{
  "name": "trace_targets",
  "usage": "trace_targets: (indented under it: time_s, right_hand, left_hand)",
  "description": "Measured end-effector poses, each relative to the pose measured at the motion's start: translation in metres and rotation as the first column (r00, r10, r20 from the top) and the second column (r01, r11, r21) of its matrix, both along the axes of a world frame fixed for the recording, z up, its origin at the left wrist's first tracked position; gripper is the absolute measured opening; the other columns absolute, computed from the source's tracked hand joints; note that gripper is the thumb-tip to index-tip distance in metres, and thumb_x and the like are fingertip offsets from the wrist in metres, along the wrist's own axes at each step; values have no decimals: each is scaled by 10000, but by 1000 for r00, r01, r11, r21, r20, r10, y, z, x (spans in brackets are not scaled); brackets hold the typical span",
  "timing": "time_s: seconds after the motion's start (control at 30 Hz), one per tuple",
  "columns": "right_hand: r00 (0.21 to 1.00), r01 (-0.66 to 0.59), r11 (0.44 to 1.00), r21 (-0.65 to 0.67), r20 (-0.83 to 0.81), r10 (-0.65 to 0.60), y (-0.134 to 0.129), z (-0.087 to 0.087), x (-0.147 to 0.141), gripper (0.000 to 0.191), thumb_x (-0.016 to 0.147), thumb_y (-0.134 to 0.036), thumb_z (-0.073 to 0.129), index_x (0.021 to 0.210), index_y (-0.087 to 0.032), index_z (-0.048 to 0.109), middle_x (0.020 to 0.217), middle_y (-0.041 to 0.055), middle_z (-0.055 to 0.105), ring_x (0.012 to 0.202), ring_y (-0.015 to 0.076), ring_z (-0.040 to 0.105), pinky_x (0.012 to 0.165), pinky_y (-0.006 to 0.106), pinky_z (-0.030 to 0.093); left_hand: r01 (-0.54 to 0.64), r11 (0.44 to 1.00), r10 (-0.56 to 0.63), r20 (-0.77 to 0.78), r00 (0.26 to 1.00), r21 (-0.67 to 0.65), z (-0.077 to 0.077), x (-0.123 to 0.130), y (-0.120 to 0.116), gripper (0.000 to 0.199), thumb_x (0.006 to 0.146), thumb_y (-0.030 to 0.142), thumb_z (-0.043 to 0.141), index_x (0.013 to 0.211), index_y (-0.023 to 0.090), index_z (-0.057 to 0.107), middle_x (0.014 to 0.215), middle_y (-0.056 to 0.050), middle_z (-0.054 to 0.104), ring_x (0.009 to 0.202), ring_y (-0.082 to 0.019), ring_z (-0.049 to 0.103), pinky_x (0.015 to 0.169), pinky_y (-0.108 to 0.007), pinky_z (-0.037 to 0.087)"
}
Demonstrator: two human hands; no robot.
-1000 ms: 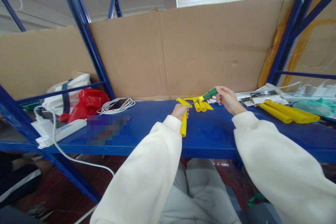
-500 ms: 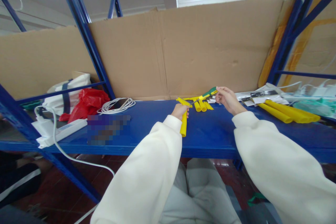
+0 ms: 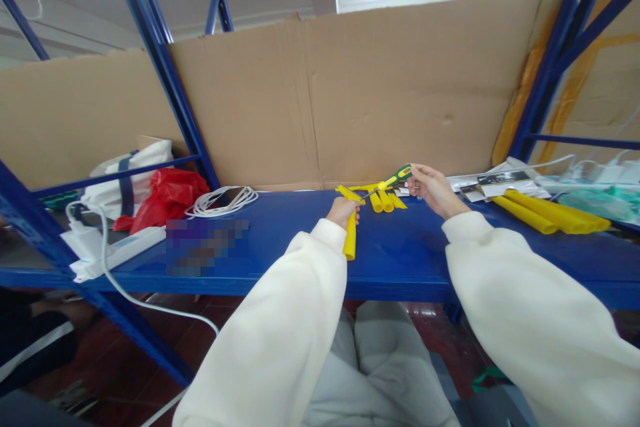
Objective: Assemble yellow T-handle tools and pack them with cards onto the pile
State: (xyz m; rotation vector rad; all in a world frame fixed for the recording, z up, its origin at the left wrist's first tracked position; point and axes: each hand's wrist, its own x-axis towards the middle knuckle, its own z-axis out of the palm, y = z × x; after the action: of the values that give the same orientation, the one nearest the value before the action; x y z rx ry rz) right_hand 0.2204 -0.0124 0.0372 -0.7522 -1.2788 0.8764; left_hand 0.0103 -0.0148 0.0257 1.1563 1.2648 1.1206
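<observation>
- Down in front, grey trousers [image 3: 380, 347] are showing below the blue shelf [image 3: 400, 253], and two pale sleeves [image 3: 300, 287] are spanning its front edge.
- The left hand [image 3: 341, 212] is gripping a yellow tube [image 3: 351, 245] with its fingers wrapped around the middle; the tube's near end is pointing back toward the person, over the shelf.
- A screwdriver [image 3: 395, 177] with a green and yellow handle is slanting down to the tube's far end; the point of contact is too small to make out.
- The right hand [image 3: 431, 188] is closing its fingertips on the butt end of that handle; how firmly, I cannot tell.
- Judging by the tool's place, work on this tube is apparently under way rather than finished; whether a screw is sitting in it is not showing.
- Just beyond, small yellow pieces [image 3: 387, 203] are lying near the back of the shelf, with no hand holding them; they are possibly waiting to be worked.
- Off to the right, longer yellow tubes [image 3: 540, 213] are lying beside some papers [image 3: 510, 185]; whether they are done or left over is unclear.
- Back left, a coiled white cable [image 3: 199, 205] is resting near a red bag [image 3: 175, 197].
- Farthest, a cardboard sheet [image 3: 400, 93] is standing behind everything.
</observation>
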Motion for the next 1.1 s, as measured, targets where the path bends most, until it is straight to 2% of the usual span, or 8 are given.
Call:
trace_targets:
  time_s: [0.17, 0.27, 0.47, 0.67, 0.87, 1.1]
  right_hand:
    - [999, 20, 999, 38, 40, -21, 0, -1, -1, 407, 678, -544, 797, 761, -217, 568, 486, -63, 490, 408, 79, 438, 393, 212, 355]
    - [997, 56, 998, 28, 42, -58, -1, -2, -1, 458, 660, -587, 793, 705, -217, 526, 472, -65, 481, 389, 71, 425, 380, 206, 342]
    - [998, 64, 998, 2, 18, -64, -1, -1, -1, 490, 589, -603, 827, 711, -221, 545, 464, -62, 505, 386, 75, 433, 369, 201, 333]
    - [999, 37, 999, 28, 35, -38, 3, -3, 0, 430, 645, -557, 815, 758, -213, 583, 475, -66, 483, 392, 73, 423, 378, 205, 343]
    - [1000, -9, 1000, 0, 12, 9, 3, -3, 0, 396, 631, -458, 852, 814, -218, 595, 524, -58, 535, 458, 83, 487, 419, 195, 390]
    - [998, 49, 999, 25, 28, -49, 3, -5, 0, 497, 563, -567, 854, 749, -217, 554, 494, -69, 533, 411, 68, 451, 382, 190, 346]
  left_hand:
    - [3, 1000, -3, 15, 1000, 3, 0, 0, 0, 110, 811, 83, 659, 753, 131, 579, 463, 60, 454, 364, -66, 394, 409, -194, 323]
    - [13, 1000, -13, 5, 1000, -1, 1, 0, -1, 72, 834, 72, 613, 788, 123, 590, 464, 59, 454, 366, -69, 397, 409, -194, 328]
    - [2, 1000, -2, -4, 1000, 9, 1, 2, -2, 142, 828, 30, 587, 732, 131, 562, 458, 61, 446, 363, -66, 391, 415, -199, 327]
    - [-2, 1000, 2, -18, 1000, 12, 1, 1, -1, 149, 815, 31, 587, 710, 133, 560, 464, 53, 451, 378, -75, 404, 432, -212, 343]
    - [2, 1000, -2, -27, 1000, 3, 3, 1, -3, 188, 814, 34, 601, 674, 146, 545, 462, 54, 448, 377, -74, 400, 438, -215, 345]
    - [14, 1000, -14, -12, 1000, -1, 2, 1, -2, 175, 785, 77, 688, 684, 141, 560, 456, 55, 455, 376, -71, 405, 430, -208, 342]
